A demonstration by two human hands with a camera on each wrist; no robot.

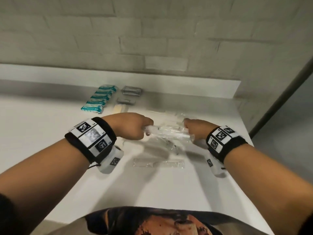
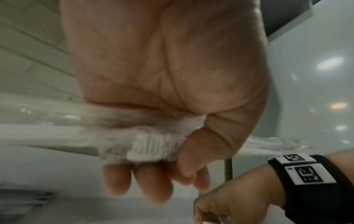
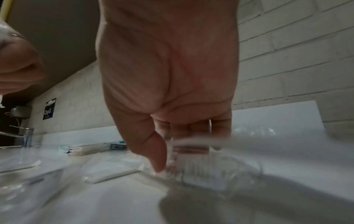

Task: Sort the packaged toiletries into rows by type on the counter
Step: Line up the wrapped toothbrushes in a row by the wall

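Observation:
Above the white counter (image 1: pixel 50 133), both hands hold a bundle of clear-wrapped toothbrushes (image 1: pixel 167 131) between them. My left hand (image 1: pixel 147 131) grips the left end; the left wrist view shows white bristles (image 2: pixel 147 148) inside the wrapper under its thumb. My right hand (image 1: pixel 187 131) pinches the right end, and its thumb and fingers close on blurred clear plastic (image 3: pixel 191 151). A row of teal packets (image 1: pixel 100 99) lies at the back, with grey sachets (image 1: pixel 132 90) beside them. A wrapped comb (image 1: pixel 159 162) lies below the hands.
A cream packet (image 1: pixel 121 108) and flat white packets (image 1: pixel 159 112) lie behind the hands. More clear wrappers (image 1: pixel 169 145) are scattered under the bundle. A brick wall (image 1: pixel 152 39) backs the counter. The counter's right edge (image 1: pixel 264 167) drops off. A tap (image 3: pixel 26 136) stands far left.

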